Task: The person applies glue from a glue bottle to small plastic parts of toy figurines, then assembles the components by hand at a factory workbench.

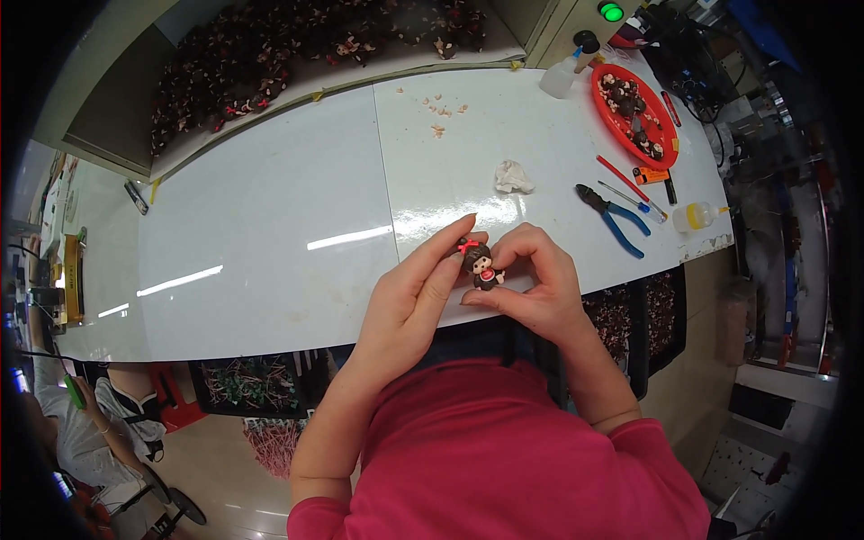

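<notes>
Between both hands, above the near edge of the white table (261, 270), is a small doll figurine (482, 264) with brown hair, a red bow and a dark body. My left hand (416, 286) pinches its head from the left, thumb and fingers closed on it. From the right, my right hand (540, 281) holds the lower body and arm side with thumb and index finger. The figurine is upright with its face turned up toward me. Part of its left side is hidden by my left fingers.
Right of my hands lie blue-handled pliers (616, 219), a pen (624, 195) and a red stick (623, 178). A red basket (598, 88) of small parts, a squeeze bottle (560, 79), a yellow-liquid bottle (697, 216) and crumpled tissue (514, 177) stand farther off. A shelf holds piled figurines (270, 54).
</notes>
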`<state>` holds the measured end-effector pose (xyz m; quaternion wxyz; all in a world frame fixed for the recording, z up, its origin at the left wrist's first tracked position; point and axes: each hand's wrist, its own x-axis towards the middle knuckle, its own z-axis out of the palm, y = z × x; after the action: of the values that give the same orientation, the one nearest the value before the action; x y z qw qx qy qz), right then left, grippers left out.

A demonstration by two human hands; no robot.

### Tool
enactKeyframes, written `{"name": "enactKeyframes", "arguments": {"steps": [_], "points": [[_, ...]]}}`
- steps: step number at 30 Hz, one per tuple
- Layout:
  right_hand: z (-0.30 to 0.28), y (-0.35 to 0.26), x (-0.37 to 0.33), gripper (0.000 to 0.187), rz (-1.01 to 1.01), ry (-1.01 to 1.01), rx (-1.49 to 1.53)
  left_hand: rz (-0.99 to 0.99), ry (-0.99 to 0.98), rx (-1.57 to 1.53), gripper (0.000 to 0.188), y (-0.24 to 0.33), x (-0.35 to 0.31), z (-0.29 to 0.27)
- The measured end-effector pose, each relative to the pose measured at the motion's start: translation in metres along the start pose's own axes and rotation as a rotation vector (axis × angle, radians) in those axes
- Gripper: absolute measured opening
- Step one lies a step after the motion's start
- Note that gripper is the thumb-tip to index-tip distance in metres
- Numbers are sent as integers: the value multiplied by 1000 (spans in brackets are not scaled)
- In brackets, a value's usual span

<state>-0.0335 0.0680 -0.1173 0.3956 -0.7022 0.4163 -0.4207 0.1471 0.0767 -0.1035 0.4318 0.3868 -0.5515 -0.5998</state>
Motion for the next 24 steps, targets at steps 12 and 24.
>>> {"name": "enactKeyframes", "arguments": {"steps": [12,24], "points": [[-9,-2,2,39,36,56,81,-63,-19,-229,41,6,8,19],[-86,-20,-16,29,-234,294,-20,-158,226,-613,39,13,9,39]]}}
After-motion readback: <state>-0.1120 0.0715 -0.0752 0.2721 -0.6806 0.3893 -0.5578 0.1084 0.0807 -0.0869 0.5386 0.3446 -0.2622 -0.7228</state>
